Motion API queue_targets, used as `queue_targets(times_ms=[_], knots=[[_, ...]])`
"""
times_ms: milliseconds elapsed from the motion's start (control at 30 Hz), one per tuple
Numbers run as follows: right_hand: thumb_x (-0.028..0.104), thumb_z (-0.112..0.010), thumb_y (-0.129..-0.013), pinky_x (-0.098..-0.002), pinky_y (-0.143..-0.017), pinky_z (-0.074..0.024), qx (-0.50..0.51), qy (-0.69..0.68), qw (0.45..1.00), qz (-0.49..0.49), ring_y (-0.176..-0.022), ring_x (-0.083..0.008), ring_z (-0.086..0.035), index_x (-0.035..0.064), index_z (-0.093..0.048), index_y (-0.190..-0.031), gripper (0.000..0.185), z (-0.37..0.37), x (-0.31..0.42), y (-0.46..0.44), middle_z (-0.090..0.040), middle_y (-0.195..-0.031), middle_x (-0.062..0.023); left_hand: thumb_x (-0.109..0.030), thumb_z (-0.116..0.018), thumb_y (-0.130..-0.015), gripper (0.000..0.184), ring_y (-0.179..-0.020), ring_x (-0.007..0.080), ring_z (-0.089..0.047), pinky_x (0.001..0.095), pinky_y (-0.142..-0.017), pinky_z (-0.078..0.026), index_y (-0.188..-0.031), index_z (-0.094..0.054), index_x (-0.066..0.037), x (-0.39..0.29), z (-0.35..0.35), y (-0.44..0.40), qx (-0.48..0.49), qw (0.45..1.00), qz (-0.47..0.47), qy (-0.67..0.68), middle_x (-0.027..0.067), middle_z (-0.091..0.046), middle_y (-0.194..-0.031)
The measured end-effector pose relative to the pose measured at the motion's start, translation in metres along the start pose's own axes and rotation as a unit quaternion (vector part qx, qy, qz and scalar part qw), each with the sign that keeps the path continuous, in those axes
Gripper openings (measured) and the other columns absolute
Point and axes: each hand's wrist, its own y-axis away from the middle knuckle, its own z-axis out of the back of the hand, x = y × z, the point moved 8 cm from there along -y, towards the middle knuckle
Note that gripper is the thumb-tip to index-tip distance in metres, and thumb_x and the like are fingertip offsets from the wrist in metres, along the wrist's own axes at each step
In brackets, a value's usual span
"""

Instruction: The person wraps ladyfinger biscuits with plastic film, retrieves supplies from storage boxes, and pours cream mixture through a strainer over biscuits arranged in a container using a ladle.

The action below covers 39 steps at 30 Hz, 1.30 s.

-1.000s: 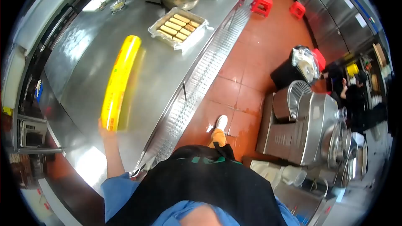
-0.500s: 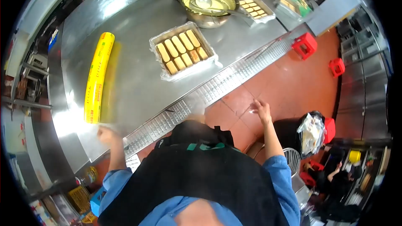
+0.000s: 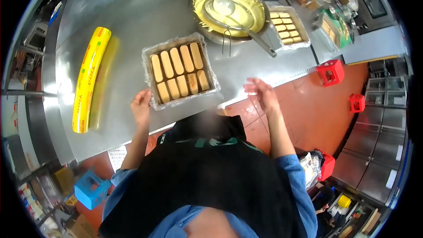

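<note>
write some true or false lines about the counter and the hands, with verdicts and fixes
1. The yellow roll lies left of the near tray. True.
2. The right hand grips the roll. False: the right hand is well away from it, fingers partly open.
3. The near tray holds two rows of biscuits. True.
4. The bowl is empty. False: the bowl has a pale yellow mix in it.
5. The left hand is at a corner of the near tray. True.
</note>
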Motion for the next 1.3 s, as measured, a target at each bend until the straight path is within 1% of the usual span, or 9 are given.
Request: queue_targets(times_ms=[300,400,467,567,600,700,733,1067,1300], knots=[[0.058,-0.034,-0.092,-0.028,-0.051,-0.0452,0.155,-0.045,0.978,-0.134,-0.06,-0.0142,-0.055,-0.0007,-0.049,-0.109,0.063,-0.039,0.128,-0.058,-0.063,-0.088,-0.0118,-0.019,-0.065,-0.083,0.029,-0.085,0.0171,-0.059,0.0304,-0.078,-0.047,-0.103,-0.062,0.003,-0.095,-0.019,0.064,-0.221,0.94,-0.197,-0.171,0.0101,-0.064,-0.092],[0.043,-0.049,-0.091,-0.0227,-0.041,-0.0355,0.239,-0.108,0.941,-0.215,-0.05,-0.0104,-0.046,-0.0004,-0.051,-0.104,0.046,-0.038,0.128,-0.091,-0.055,-0.076,-0.0066,-0.028,-0.059,-0.088,0.037,-0.089,0.0217,-0.061,0.0335,-0.08,-0.049,-0.108,-0.058,0.002,-0.109,-0.111,0.055,0.058,0.992,0.065,0.092,0.0144,-0.063,-0.099],[0.029,-0.055,-0.09,-0.0203,-0.035,-0.0297,0.279,-0.109,0.918,-0.258,-0.048,-0.0087,-0.046,0.001,-0.053,-0.1,0.03,-0.036,0.13,-0.099,-0.05,-0.067,-0.0037,-0.033,-0.055,-0.091,0.041,-0.091,0.0247,-0.062,0.0355,-0.08,-0.05,-0.112,-0.054,0.002,-0.121,-0.19,0.057,0.25,0.912,0.244,0.214,0.0159,-0.062,-0.102],[0.024,-0.054,-0.09,-0.02,-0.036,-0.0295,0.2,0.204,0.946,-0.156,-0.05,-0.0062,-0.046,0.0016,-0.052,-0.1,0.025,-0.02,0.161,-0.088,-0.046,-0.061,-0.0013,-0.034,-0.051,-0.093,0.039,-0.079,0.0203,-0.061,0.0299,-0.067,-0.049,-0.111,-0.05,0.001,-0.14,-0.265,0.052,0.339,0.858,0.314,0.223,0.0117,-0.061,-0.092],[0.016,-0.055,-0.087,-0.0293,-0.041,-0.0407,0.158,0.335,0.922,-0.11,-0.051,-0.018,-0.055,0.0,-0.05,-0.107,0.026,-0.011,0.172,-0.084,-0.053,-0.06,-0.0094,-0.033,-0.051,-0.093,0.038,-0.072,0.0174,-0.06,0.0267,-0.06,-0.048,-0.109,-0.05,0.001,-0.144,-0.276,0.046,0.347,0.858,0.316,0.21,0.0093,-0.061,-0.085],[0.014,-0.056,-0.084,-0.0421,-0.056,-0.048,0.124,0.603,0.708,0.346,-0.058,-0.0349,-0.06,0.0005,-0.047,-0.117,0.036,-0.002,0.206,-0.069,-0.06,-0.07,-0.0229,-0.029,-0.049,-0.095,0.028,-0.048,0.0098,-0.044,0.0225,-0.041,-0.034,-0.093,-0.052,-0.001,-0.109,-0.299,0.023,0.375,0.796,0.387,0.276,0.001,-0.048,-0.062],[0.011,-0.056,-0.082,-0.0491,-0.07,-0.0466,0.102,0.643,0.704,0.284,-0.07,-0.0447,-0.059,0.0012,-0.041,-0.127,0.049,0.002,0.209,-0.067,-0.059,-0.08,-0.0309,-0.025,-0.044,-0.097,0.025,-0.042,0.0055,-0.023,0.0224,-0.037,-0.016,-0.084,-0.049,-0.004,-0.126,-0.295,0.031,0.316,0.842,0.377,0.221,-0.0053,-0.03,-0.053],[0.004,-0.057,-0.081,-0.0486,-0.067,-0.0486,0.042,0.646,0.634,0.424,-0.068,-0.0408,-0.06,0.0127,-0.027,-0.14,0.067,-0.002,0.239,-0.041,-0.062,-0.082,-0.0216,-0.03,-0.045,-0.096,0.029,-0.038,0.005,-0.025,0.0218,-0.033,-0.018,-0.078,-0.046,-0.007,-0.127,-0.266,0.045,0.33,0.893,0.266,0.149,-0.0057,-0.029,-0.051],[0.007,-0.056,-0.083,-0.0453,-0.058,-0.0493,0.056,0.752,0.564,0.336,-0.061,-0.036,-0.06,0.0126,-0.024,-0.141,0.067,0.002,0.218,-0.084,-0.06,-0.071,-0.0186,-0.028,-0.044,-0.097,0.028,-0.038,0.0047,-0.024,0.0216,-0.033,-0.018,-0.08,-0.045,-0.005,-0.128,-0.255,0.045,0.354,0.898,0.239,0.106,-0.0051,-0.031,-0.052]])
